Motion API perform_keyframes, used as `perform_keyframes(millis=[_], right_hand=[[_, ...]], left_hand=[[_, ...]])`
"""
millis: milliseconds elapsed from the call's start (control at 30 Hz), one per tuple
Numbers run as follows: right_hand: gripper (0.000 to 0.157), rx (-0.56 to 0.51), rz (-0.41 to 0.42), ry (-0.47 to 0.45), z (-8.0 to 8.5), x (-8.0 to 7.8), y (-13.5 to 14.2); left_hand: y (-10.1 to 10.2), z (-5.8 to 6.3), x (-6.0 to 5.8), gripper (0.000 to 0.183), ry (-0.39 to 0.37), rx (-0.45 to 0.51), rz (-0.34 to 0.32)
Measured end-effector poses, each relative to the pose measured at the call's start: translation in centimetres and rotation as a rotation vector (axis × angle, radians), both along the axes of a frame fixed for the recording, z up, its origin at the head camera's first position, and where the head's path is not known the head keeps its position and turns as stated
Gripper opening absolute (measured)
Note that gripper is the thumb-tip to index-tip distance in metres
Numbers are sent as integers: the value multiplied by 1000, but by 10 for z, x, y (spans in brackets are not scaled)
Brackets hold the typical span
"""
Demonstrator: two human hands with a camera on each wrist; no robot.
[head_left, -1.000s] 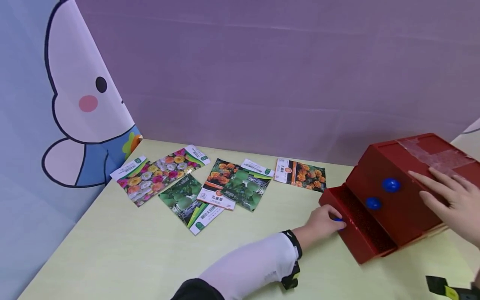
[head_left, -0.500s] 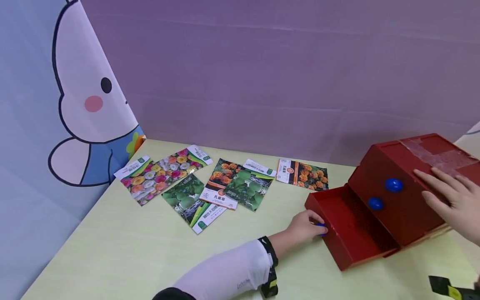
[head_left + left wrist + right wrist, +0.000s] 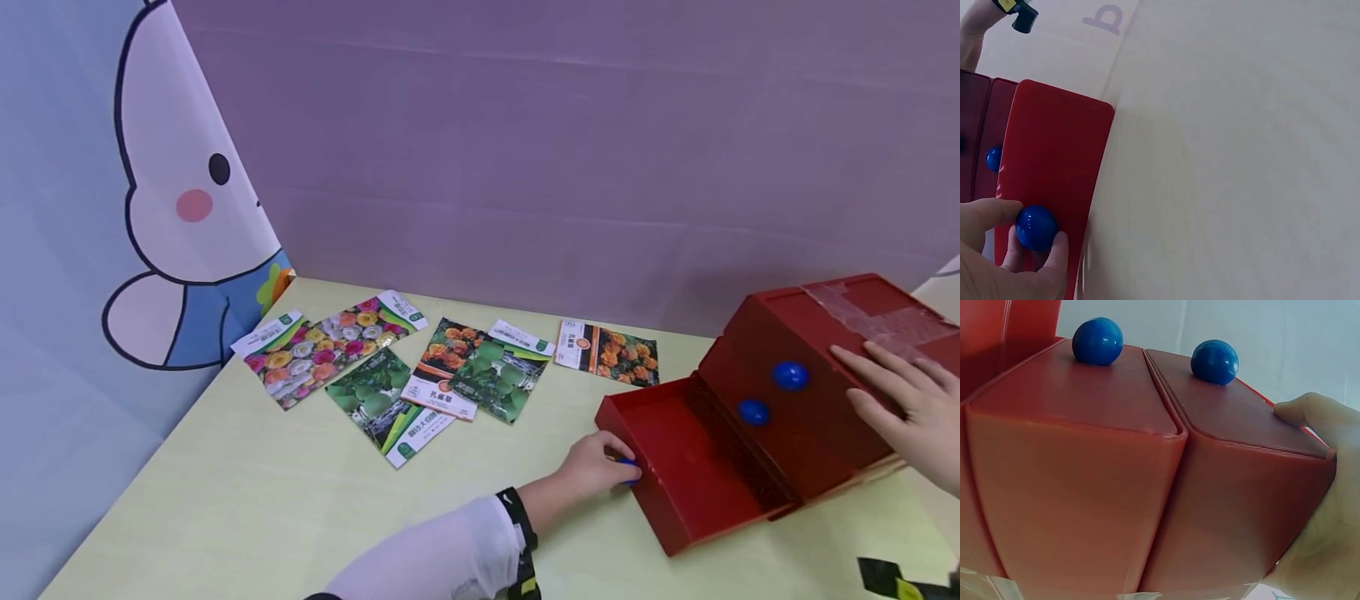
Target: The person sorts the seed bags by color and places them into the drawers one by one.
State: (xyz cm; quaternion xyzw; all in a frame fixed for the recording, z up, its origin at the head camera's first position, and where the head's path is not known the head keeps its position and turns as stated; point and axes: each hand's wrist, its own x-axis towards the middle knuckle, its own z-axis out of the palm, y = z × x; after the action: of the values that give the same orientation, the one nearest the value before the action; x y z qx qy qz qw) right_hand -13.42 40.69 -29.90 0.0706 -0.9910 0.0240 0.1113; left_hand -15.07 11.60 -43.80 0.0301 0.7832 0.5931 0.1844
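Observation:
A red drawer box (image 3: 832,425) stands at the right of the table in the head view, its lowest drawer (image 3: 656,492) pulled out with a bare red floor showing. My left hand (image 3: 588,468) pinches that drawer's round blue knob (image 3: 1036,228) between thumb and fingers. The two upper drawers are closed, each with a blue knob of its own, the upper knob (image 3: 791,376) and the middle knob (image 3: 753,412). My right hand (image 3: 911,407) rests on the box's top with its fingers straight; in the right wrist view its thumb lies at the box's edge.
Several picture packets lie left of the box: overlapping rose packets (image 3: 322,354), leafy green packets (image 3: 501,375) and orange-flower packets (image 3: 607,354). Clear tape (image 3: 862,312) runs over the box's top. A purple backdrop (image 3: 480,167) rises behind the table (image 3: 247,500).
My left hand has drawn the lowest drawer out by its knob, leftward and toward me, from slightly open to well out. My right hand has stayed on the box.

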Motion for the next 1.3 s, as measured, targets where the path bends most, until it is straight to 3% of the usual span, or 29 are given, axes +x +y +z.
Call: perform_keyframes(millis=[133,267,400,500,600,700,800,967,1167,1300], right_hand=[[56,-1,14,22,0,0,2],[58,12,-1,20,0,0,2],[58,12,-8,23,1,-1,1],[57,6,-2,27,1,-2,1],[56,3,12,28,1,-2,2],[55,3,24,30,-1,-2,2],[55,1,37,40,-2,-2,3],[52,-18,60,57,-3,-3,5],[52,-9,58,49,-3,-3,6],[52,-9,61,53,-4,-3,5]], left_hand=[[-8,3,1,14,6,17,-31],[-28,7,-10,17,49,20,-31],[-58,15,-35,28,182,-54,50],[-81,21,-61,44,308,-208,122],[-102,24,-86,66,360,-409,179],[-118,21,-106,84,348,-594,192],[-128,17,-119,93,316,-726,148],[-132,8,-131,102,312,-815,90],[-130,-7,-138,114,219,-901,33],[-130,-16,-141,117,200,-980,-9]])
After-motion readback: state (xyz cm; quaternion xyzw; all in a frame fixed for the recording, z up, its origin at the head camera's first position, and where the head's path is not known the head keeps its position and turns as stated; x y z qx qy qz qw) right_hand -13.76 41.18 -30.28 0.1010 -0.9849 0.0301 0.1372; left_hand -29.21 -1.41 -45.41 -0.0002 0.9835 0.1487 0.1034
